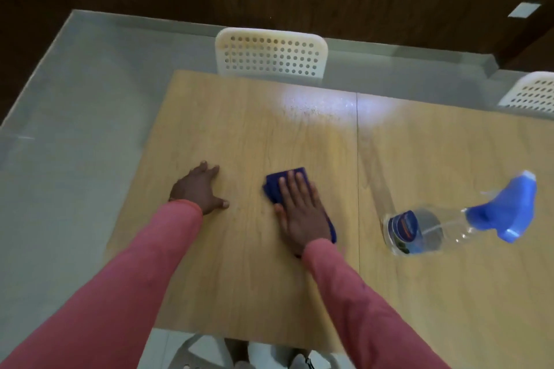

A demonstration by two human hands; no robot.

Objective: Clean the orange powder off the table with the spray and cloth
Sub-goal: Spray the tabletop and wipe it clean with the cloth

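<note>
**Cloth flat under my right palm**

The cloth (289, 189) lies on the table (239, 278), a dark blue folded pad near the middle of the left panel, just left of the seam (357, 159). My right hand (299, 213) presses it down with straight fingers laid side by side; nothing is curled round it, and the cloth pokes out past my fingertips and along my wrist. I can make out only a faint orange tinge on the wood around the cloth, too blurred to be sure.

Left of the cloth, well apart from it, my left hand (199, 189) rests on the bare wood, fingers spread and flat, thumb out toward the cloth, holding nothing.

Right of the cloth, across the seam, stands the spray (449, 225), a clear bottle with a blue trigger head, touched by neither hand.

Beyond the cloth, past the table's far edge, a white chair (271, 54) faces me; a second chair (533, 93) shows at the right.
</note>
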